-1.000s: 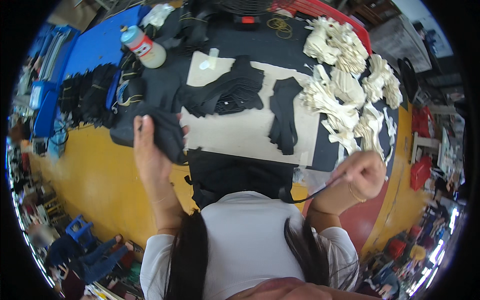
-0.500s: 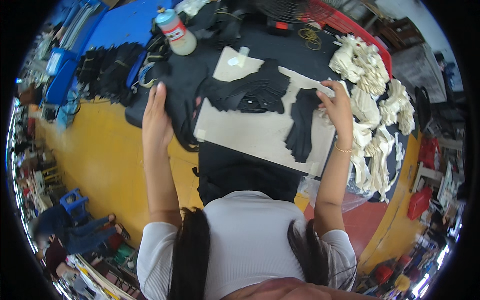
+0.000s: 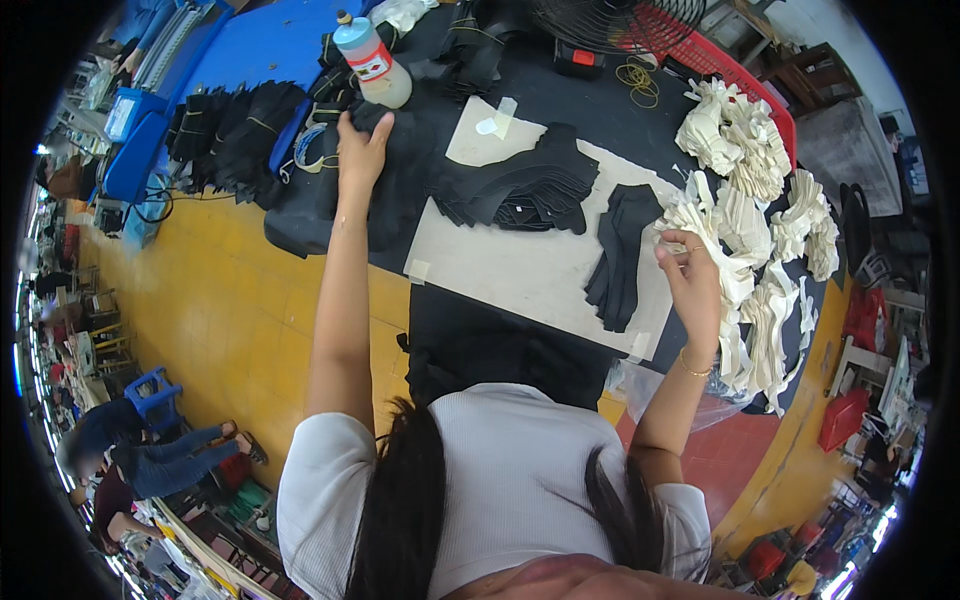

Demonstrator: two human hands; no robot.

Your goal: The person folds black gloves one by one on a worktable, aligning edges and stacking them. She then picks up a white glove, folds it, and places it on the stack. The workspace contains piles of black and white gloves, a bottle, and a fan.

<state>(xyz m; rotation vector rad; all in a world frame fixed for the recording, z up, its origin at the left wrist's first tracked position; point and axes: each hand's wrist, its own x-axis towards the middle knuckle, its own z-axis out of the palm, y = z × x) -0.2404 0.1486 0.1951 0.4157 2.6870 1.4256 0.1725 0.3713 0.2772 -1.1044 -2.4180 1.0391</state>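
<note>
My left hand (image 3: 361,160) is on black fabric (image 3: 405,150) at the left of the table, just in front of a squat bottle (image 3: 372,65); its thumb and fingers are spread. My right hand (image 3: 692,285) is beside the lower end of a bundle of cream fabric strips (image 3: 690,212), fingers curled, with a gap between thumb and fingertips. Between my hands lies a pale board (image 3: 510,257) taped to the table. A fanned stack of black fabric pieces (image 3: 525,185) and a narrower stack of black strips (image 3: 622,260) rest on it.
More cream fabric bundles (image 3: 745,150) cover the table's right side, by a red basket (image 3: 770,100). Tied black bundles (image 3: 240,125) lie far left near a blue surface (image 3: 250,50). A fan guard (image 3: 620,20) stands at the back. Two people (image 3: 165,460) are behind at left.
My left hand has moved forward and right, onto the black fabric by the bottle. My right hand has lowered slightly from the board's upper right edge. The view has shifted a little.
</note>
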